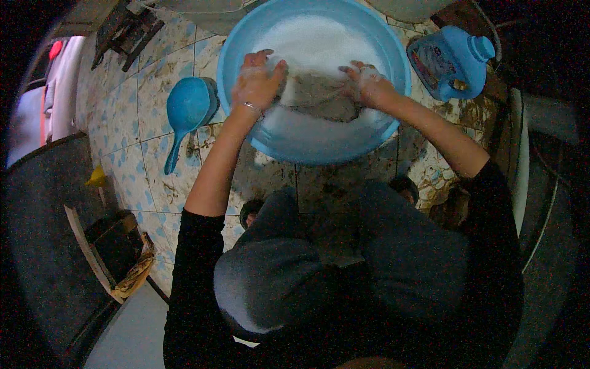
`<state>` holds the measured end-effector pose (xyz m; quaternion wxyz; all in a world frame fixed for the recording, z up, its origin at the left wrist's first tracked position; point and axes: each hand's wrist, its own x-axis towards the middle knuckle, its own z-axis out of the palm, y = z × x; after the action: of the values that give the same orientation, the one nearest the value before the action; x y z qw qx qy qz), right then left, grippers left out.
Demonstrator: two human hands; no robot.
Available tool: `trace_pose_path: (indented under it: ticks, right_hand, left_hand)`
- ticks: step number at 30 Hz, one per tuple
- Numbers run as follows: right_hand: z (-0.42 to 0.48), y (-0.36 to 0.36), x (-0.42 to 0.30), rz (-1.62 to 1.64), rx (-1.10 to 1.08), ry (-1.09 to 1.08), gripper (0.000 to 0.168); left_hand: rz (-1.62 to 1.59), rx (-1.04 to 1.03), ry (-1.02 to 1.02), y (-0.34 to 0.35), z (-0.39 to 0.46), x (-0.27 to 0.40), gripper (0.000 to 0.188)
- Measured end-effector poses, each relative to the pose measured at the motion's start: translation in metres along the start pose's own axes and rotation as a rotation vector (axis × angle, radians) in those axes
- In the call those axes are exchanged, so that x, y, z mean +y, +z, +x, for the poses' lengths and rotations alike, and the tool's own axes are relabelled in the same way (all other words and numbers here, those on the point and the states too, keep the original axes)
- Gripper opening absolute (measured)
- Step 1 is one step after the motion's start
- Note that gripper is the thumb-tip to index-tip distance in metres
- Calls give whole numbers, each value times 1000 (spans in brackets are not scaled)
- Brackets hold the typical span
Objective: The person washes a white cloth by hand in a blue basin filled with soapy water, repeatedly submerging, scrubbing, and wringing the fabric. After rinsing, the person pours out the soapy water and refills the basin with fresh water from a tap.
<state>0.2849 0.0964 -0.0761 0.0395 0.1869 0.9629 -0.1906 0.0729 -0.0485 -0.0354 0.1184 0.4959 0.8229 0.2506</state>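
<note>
A large blue plastic basin (403,60) on the tiled floor holds white suds and water. A wet grey-brown cloth (318,94) lies across the suds between my hands. My left hand (260,83), wet with foam and with a bracelet at the wrist, is at the cloth's left end, thumb and fingers spread. At the right end, my right hand (368,85) has its fingers bent onto the cloth, gripping it. Foam covers parts of both hands. The cloth's lower edge hangs in folds near the water.
Left of the basin lies a blue plastic dipper (188,106). A blue jug with a cap (449,64) stands or lies at the right. A dark wooden stool (126,34) is at upper left. The floor tiles (161,115) look dirty and wet.
</note>
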Motion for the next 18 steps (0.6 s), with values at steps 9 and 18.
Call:
trace_pose_path:
  ticks: [9, 18]
  right_hand:
    - [8, 38, 14, -77, -484, -34, 55]
    - [24, -33, 6, 1764, -53, 755, 35]
  left_hand:
    - [-689, -236, -336, 20, -2, -25, 39]
    - [-1499, -396, -1179, 21, -16, 0, 58]
